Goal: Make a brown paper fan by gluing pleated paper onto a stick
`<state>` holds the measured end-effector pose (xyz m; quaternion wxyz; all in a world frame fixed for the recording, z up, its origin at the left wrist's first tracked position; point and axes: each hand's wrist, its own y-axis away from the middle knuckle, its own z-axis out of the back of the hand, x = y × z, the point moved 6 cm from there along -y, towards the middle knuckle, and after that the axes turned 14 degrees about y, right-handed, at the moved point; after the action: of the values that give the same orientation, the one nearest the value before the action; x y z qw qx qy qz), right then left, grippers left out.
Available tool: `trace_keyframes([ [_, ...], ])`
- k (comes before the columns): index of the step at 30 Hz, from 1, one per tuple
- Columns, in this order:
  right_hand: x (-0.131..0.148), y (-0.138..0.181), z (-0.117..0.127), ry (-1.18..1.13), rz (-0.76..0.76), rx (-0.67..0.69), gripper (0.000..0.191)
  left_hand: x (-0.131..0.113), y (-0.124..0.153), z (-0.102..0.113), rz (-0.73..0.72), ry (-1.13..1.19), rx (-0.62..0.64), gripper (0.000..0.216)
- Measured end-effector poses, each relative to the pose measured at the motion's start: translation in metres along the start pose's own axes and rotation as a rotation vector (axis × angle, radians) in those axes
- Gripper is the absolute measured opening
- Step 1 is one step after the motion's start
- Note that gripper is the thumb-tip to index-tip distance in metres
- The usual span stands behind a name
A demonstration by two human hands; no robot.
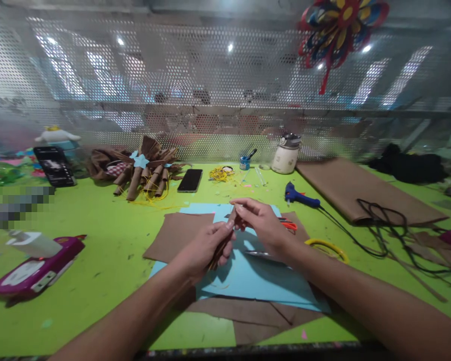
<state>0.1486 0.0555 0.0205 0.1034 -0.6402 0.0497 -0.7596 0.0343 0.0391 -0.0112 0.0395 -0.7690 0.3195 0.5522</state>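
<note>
- Left hand [218, 244]: curled closed around a narrow brown paper piece [233, 216], thumb pressed along it; the lower part is mostly hidden by the fingers
- Right hand [258, 218]: thumb and fingers drawn together at the piece's upper end, gripping it; the remaining fingers loosely bent
- The brown paper piece: tilted, in the air between both hands, above the light-blue sheets [259, 283]; these lie over larger brown sheets [184, 233] on the green surface [120, 281]
- Beside the right forearm: red-orange handles [291, 226] and a yellow loop [325, 244], both partly covered
- Farther back: a blue glue gun [301, 196] to the right; a dark phone [190, 180] and rolled brown tubes [134, 183] with a blue star [141, 161] to the left
</note>
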Motion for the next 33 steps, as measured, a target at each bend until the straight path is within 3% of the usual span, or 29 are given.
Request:
trace_keyframes([
  [7, -0.005, -0.002, 0.007, 0.066, -0.069, -0.027, 0.027, 0.004, 0.0, -0.003, 0.021, -0.045, 0.039, 0.034],
  [17, -0.013, -0.005, 0.005, -0.07, -0.138, 0.03, 0.023, 0.005, 0.0, -0.002, 0.05, 0.014, 0.041, 0.028],
  [29, -0.005, -0.003, 0.007, 0.063, -0.107, 0.023, 0.029, 0.005, 0.0, -0.001, 0.057, 0.027, 0.038, 0.03],
  [33, -0.007, -0.003, 0.004, 0.004, -0.086, 0.079, 0.026, 0.004, 0.001, -0.003, 0.049, 0.01, 0.067, 0.029],
])
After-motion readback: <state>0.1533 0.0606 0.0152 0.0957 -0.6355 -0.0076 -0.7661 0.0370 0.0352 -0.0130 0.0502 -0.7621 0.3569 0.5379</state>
